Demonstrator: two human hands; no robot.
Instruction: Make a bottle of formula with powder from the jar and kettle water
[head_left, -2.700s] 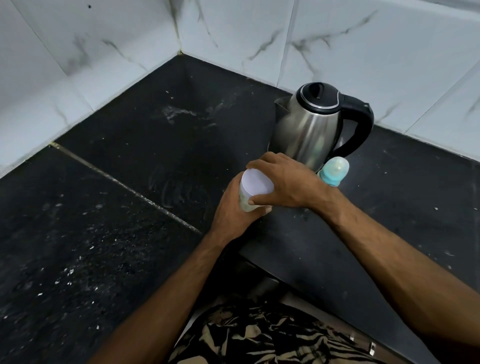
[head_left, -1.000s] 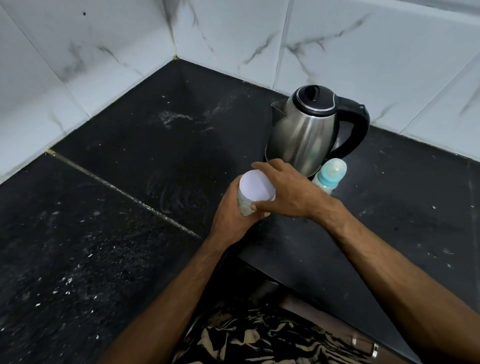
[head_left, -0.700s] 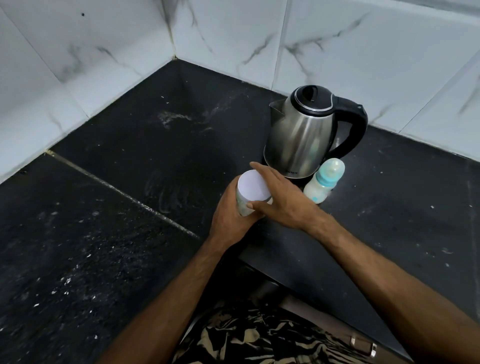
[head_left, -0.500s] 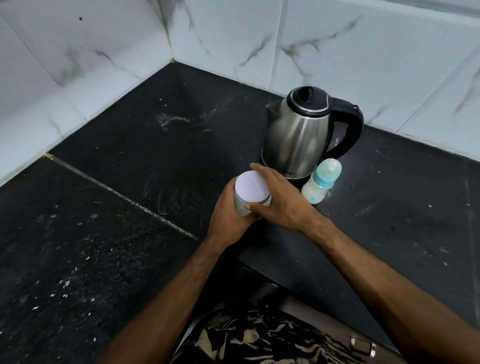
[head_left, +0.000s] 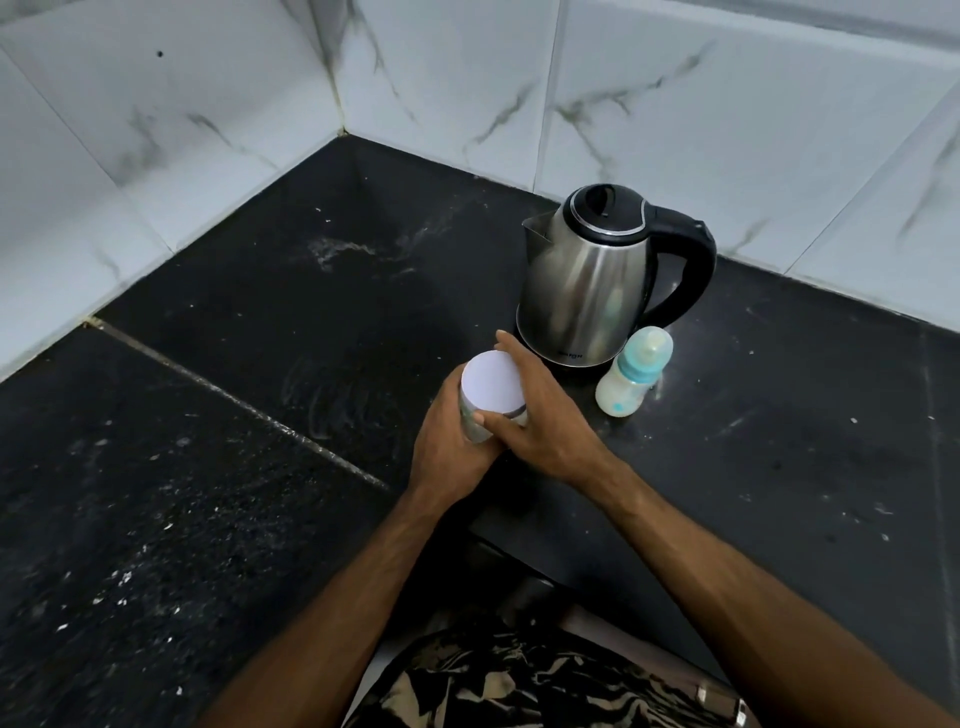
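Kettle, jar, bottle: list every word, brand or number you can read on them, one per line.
kettle: a small brand mark low on the steel body, too small and blurred to read.
jar: plain white lid; the label is hidden by the hands.
bottle: a small teal mark, no readable text.

Bare forearms, no sleeves; camouflage-patterned garment (head_left: 524, 680) in black, olive and cream below

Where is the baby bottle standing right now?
In the head view the baby bottle stands upright on the black counter, right of centre, just in front of the kettle near its handle side, and right of the jar held in both hands.
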